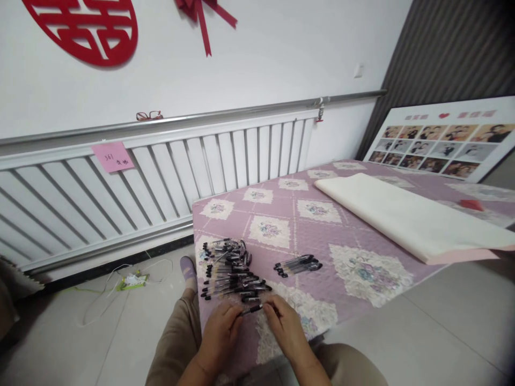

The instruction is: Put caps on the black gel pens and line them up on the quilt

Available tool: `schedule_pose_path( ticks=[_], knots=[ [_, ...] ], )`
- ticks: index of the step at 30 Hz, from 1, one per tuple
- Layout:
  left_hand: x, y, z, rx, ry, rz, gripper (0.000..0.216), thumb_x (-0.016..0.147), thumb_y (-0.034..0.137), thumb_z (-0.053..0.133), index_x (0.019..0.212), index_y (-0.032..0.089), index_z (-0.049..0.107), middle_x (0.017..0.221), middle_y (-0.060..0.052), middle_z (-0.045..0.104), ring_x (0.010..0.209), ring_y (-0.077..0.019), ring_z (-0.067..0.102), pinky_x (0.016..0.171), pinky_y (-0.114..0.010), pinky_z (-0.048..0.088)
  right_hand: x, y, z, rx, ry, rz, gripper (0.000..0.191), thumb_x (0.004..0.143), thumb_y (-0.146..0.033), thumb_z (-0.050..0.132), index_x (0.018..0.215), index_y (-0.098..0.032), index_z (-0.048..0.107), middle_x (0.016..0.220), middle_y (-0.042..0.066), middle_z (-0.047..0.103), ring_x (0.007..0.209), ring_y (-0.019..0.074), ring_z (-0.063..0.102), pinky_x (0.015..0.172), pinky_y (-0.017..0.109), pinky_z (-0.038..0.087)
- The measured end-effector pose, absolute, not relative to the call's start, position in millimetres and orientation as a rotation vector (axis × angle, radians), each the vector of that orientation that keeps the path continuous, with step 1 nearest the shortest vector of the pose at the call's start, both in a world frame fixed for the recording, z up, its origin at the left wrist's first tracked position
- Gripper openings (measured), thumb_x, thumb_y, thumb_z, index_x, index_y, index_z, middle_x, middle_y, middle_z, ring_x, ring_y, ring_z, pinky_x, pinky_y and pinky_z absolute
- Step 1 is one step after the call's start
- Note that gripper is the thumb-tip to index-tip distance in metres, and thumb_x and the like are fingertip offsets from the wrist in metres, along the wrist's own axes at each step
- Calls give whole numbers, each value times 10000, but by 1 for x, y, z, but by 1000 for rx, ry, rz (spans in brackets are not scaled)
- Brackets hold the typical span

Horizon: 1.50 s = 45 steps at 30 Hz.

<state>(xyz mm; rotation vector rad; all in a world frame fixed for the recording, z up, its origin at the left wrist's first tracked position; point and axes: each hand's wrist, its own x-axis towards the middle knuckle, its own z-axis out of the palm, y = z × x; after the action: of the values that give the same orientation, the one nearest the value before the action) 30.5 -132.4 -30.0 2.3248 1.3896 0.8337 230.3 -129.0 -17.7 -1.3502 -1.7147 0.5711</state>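
My left hand (pixel 219 329) and my right hand (pixel 284 324) meet over the near edge of a purple quilted bed cover (pixel 298 225). Between their fingertips they pinch one black-capped clear pen (pixel 252 309), held level. Just beyond my hands lies a big loose heap of the same pens (pixel 229 268). A small neat group of several pens (pixel 298 264) lies apart to the right of the heap.
A folded cream sheet (pixel 406 217) lies across the cover's right side, with a photo board (pixel 442 140) behind. A white slatted radiator cover (pixel 140 182) runs along the wall, carrying a pink note (pixel 112 156) and red glasses (pixel 149 115). Cables lie on the tiled floor (pixel 120 284).
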Motion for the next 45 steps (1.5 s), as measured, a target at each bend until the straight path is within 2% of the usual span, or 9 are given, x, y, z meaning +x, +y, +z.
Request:
schedule_pose_path(
  ticks=[4, 11, 15, 22, 32, 37, 40, 43, 45],
  knots=[
    [32, -133, -31, 2409, 1415, 812, 235, 887, 203, 451, 1046, 227, 622, 932, -66, 645, 879, -207, 594, 770, -342, 505, 228, -128, -23, -1398, -1785, 519, 336, 915, -400, 405, 674, -213, 547, 664, -3, 591, 651, 150, 565, 591, 243, 403],
    [35, -137, -38, 2578, 1485, 847, 240, 834, 188, 520, 1055, 228, 604, 954, -65, 646, 897, -232, 585, 779, -378, 489, 213, -133, -27, -1404, -1882, 567, 284, 905, -379, 448, 707, -212, 563, 685, -10, 601, 675, 147, 562, 612, 238, 388],
    [35, -137, -36, 2597, 1489, 805, 196, 832, 155, 505, 978, 221, 618, 886, -53, 650, 834, -226, 588, 736, -365, 487, 205, -135, -29, -1402, -1937, 560, 285, 913, -375, 436, 714, -211, 558, 702, -7, 608, 684, 147, 561, 618, 237, 379],
    [37, -136, -32, 2647, 1474, 768, 239, 834, 133, 491, 1009, 232, 619, 862, -35, 653, 813, -219, 592, 701, -343, 479, 205, -132, -31, -1442, -1945, 562, 307, 918, -335, 417, 657, -207, 518, 662, -8, 579, 642, 140, 539, 594, 234, 351],
    [39, -136, -32, 2630, 1558, 714, 157, 816, 142, 531, 898, 226, 634, 828, -24, 652, 796, -221, 596, 708, -364, 484, 212, -132, -23, -1323, -1826, 888, 74, 828, -214, 508, 806, -215, 579, 799, -4, 610, 767, 151, 559, 704, 247, 393],
    [38, -135, -29, 2618, 1490, 729, 213, 820, 135, 530, 986, 225, 629, 898, -37, 659, 856, -224, 592, 739, -364, 485, 213, -134, -22, -1347, -1797, 899, 153, 759, -179, 568, 908, -214, 566, 830, -4, 597, 754, 151, 549, 688, 248, 398],
    [37, -136, -28, 2617, 1489, 759, 188, 834, 151, 515, 964, 221, 632, 876, -38, 653, 841, -217, 587, 732, -352, 478, 211, -133, -21, -1383, -1865, 809, 65, 826, -270, 538, 818, -210, 564, 801, 6, 589, 757, 162, 543, 686, 262, 386],
    [37, -136, -29, 2630, 1503, 761, 185, 839, 164, 508, 964, 222, 632, 851, -35, 647, 809, -213, 583, 710, -343, 469, 208, -132, -22, -1427, -1950, 729, 244, 896, -321, 442, 703, -207, 539, 756, 15, 583, 742, 169, 538, 673, 274, 369],
    [38, -137, -30, 2627, 1516, 744, 176, 837, 166, 511, 948, 227, 633, 834, -28, 643, 799, -213, 580, 711, -346, 465, 208, -131, -23, -1433, -1952, 731, 242, 899, -312, 438, 707, -208, 542, 758, 15, 586, 740, 167, 540, 670, 272, 367]
  ],
)
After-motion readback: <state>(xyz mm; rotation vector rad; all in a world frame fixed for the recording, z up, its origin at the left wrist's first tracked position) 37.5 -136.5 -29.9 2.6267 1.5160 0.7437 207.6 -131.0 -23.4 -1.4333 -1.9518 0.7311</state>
